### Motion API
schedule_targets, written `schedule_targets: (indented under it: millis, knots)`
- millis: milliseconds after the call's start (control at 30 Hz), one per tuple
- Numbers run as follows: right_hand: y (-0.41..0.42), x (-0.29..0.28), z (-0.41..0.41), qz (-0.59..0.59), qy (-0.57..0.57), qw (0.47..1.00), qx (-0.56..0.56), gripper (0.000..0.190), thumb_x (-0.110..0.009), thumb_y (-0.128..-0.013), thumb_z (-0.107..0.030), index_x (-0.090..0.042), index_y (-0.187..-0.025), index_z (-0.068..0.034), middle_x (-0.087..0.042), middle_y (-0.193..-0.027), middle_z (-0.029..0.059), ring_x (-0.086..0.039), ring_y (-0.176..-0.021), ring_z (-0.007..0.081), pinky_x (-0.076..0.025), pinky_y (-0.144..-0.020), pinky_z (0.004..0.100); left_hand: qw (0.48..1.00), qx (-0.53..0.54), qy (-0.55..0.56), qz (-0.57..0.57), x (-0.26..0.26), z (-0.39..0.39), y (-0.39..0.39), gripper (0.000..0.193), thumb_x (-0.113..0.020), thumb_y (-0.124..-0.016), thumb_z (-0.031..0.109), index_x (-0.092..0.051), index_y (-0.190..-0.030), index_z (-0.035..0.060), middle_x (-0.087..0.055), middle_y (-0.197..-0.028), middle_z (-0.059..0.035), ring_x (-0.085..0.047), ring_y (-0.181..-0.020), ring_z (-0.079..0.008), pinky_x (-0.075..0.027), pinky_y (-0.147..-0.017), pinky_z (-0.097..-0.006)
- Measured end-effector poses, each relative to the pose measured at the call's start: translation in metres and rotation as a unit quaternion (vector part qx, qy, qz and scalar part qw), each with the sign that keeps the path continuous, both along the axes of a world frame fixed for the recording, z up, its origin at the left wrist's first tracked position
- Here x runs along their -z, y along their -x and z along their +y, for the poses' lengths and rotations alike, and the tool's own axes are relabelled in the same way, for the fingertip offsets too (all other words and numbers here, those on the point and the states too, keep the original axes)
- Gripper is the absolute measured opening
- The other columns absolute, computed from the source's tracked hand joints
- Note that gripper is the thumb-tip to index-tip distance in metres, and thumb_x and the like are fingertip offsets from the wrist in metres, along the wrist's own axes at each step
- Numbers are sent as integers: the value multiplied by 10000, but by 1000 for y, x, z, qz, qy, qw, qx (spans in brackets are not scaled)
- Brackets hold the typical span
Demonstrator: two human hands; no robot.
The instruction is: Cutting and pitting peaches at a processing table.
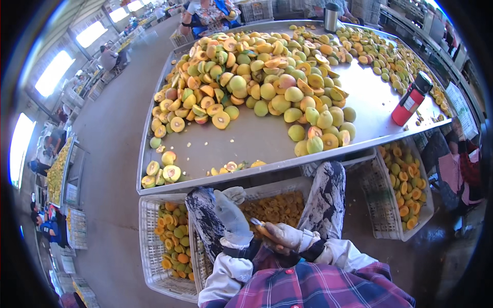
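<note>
My left hand (pixel 232 215), in a pale glove, rests by my left thigh with fingers apart; no object shows in it. My right hand (pixel 284 235), in a stained glove, grips a small hand tool (pixel 260 225) with a bright metal tip and an orange-brown handle. Both hands are above my lap, on the near side of a metal-topped table (pixel 254 133). Between my knees stands a plastic crate (pixel 283 184) of orange-yellow fruit pieces. A heap of yellow-green stone fruit (pixel 265 77), whole and halved, covers much of the tabletop.
A white crate (pixel 148 238) of halved fruit stands at my left, another crate (pixel 371 208) at my right. A red flask (pixel 411 101) and a steel flask (pixel 331 17) stand on the table, which has a raised rim. People sit across from me and at the right.
</note>
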State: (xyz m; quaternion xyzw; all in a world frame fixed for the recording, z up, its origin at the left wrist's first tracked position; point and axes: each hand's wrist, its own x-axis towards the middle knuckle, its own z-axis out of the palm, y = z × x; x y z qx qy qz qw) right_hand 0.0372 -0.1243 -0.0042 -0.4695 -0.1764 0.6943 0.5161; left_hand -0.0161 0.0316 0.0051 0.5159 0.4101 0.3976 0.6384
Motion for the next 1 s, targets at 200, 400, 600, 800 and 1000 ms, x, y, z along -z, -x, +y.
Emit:
schedule_targets:
  millis: [200,400,600,800,1000]
  knots:
    - [-24,28,-9,2,62,998,33,565,-369,-845,-640,-470,-656,-117,-404,-457,-17,-377,-340,87,-285,-320,241,996,-65,-67,15,-40,112,-8,226,-491,-887,204,-600,-826,15,-589,-706,-46,-524,-571,-93,-439,-538,-198]
    - [-42,52,9,-96,200,972,71,513,-480,-844,-562,-534,-676,-80,-455,-474,-8,-417,-376,97,-324,-373,247,834,150,-342,406,-29,201,-136,538,-513,-836,373,-403,-1246,42,-407,-1268,-239,-447,-1128,-391,-373,-933,-457]
    - [-40,50,16,-77,229,966,93,442,-507,-860,-497,-561,-833,-60,-488,-519,6,-468,-395,128,-367,-391,260,795,136,-380,452,21,206,-195,493,-589,-768,338,-459,-1171,85,-502,-1061,-205,-554,-895,-380,-456,-749,-473]
    - [-41,44,20,-250,123,960,32,452,-497,-860,-496,-549,-751,-61,-463,-504,-4,-447,-404,102,-359,-405,253,895,178,-233,337,13,190,-193,459,-612,-757,319,-456,-1121,87,-578,-948,-197,-574,-880,-375,-458,-750,-454]
    - [-53,39,9,-332,102,929,131,435,-473,-887,-443,-571,-785,-31,-546,-617,45,-504,-551,148,-419,-523,302,957,260,112,-56,-25,120,-126,462,-392,-861,481,-562,-984,70,-567,-721,-48,-515,-538,-129,-422,-490,-260]
